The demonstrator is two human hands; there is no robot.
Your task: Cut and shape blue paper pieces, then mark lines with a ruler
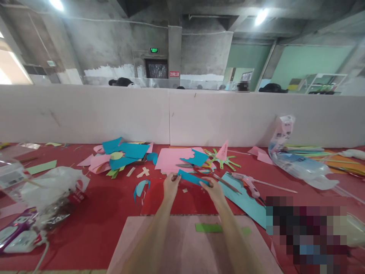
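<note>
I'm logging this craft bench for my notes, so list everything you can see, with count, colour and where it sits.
blue paper strip: one, blue, held between both hands
scissors: one, red handles, just beyond the strip
pink sheet: one, pink, behind the scissors
green cut-out: one, green, spiky, right of the pink sheet
glue gun: one, pale pink, right of the hands
red sheet: one, red, under the hands
pink board: one, pale pink, nearest edge
green strip: one, green, on the pink board
scrap pile: several pieces, blue and pink, left of centre
plastic bag: one, whitish, far left
table: one, red cover
left hand: one, pinches the strip's left end
right hand: one, pinches the strip's right end
</note>
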